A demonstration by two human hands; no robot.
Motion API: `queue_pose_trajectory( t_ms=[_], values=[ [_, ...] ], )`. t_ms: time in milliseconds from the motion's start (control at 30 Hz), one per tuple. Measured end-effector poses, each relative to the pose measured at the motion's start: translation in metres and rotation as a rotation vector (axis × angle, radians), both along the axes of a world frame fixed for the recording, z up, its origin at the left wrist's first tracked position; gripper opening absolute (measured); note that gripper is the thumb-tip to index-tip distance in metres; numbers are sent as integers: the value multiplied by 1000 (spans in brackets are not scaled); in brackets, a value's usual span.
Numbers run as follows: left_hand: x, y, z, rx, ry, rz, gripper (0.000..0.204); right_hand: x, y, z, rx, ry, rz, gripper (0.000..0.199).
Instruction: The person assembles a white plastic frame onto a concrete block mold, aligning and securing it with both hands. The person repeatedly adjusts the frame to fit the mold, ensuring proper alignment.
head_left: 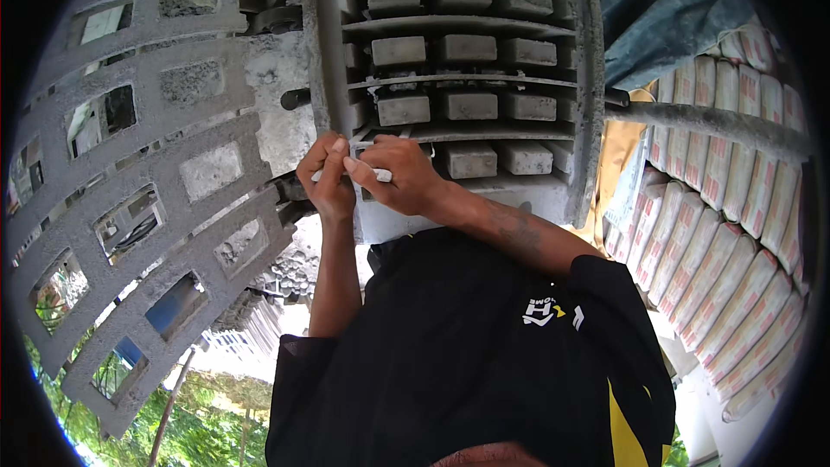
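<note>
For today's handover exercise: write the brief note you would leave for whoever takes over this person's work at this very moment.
Left hand and right hand: both closed together on a small flat white object, chest-high, before the grey metal rack.
Things: rectangular grey concrete blocks sit in rows on the rack's shelves; stacked pink-and-white sacks lie at right.
Done: the shelves in view carry blocks.
Left: the white object is not set down; what it is cannot be told.

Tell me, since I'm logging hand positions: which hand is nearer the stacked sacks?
Right. The right hand is on the side of the stacked sacks, while the left hand sits beyond it, farther away.
</note>
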State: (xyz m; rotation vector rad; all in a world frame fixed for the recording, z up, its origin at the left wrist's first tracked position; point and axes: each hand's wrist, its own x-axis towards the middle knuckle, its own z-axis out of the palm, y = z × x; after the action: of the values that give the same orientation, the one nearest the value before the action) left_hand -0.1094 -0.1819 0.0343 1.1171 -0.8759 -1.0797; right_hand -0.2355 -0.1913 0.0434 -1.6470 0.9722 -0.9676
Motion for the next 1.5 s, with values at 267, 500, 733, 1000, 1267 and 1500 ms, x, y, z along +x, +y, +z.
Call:
queue_pose_trajectory(
  t_ms=[267, 500, 733, 1000, 1267, 1500],
  values=[
    [4, 12, -2, 33, 9, 171, 41, 14, 0, 9, -29, 92, 17, 38],
    [3, 18, 8, 42, 78, 1, 39, 0, 6, 25, -38, 76, 98, 36],
    [-3, 8, -16, -79, -470, 121, 32, 3, 1, 1, -55, 91, 44, 38],
    [-13, 9, -36, -40, -253, 89, 25, -9, -1, -3, -62, 124, 22, 37],
    [-18, -8, -15, 53, 19, 135, 33, -6, -4, 8, -36, 137, 11, 38],
    [-20, -4, -14, 82, 49, 123, 33, -10, -1, 25, -17, 153, 64, 41]
  ],
)
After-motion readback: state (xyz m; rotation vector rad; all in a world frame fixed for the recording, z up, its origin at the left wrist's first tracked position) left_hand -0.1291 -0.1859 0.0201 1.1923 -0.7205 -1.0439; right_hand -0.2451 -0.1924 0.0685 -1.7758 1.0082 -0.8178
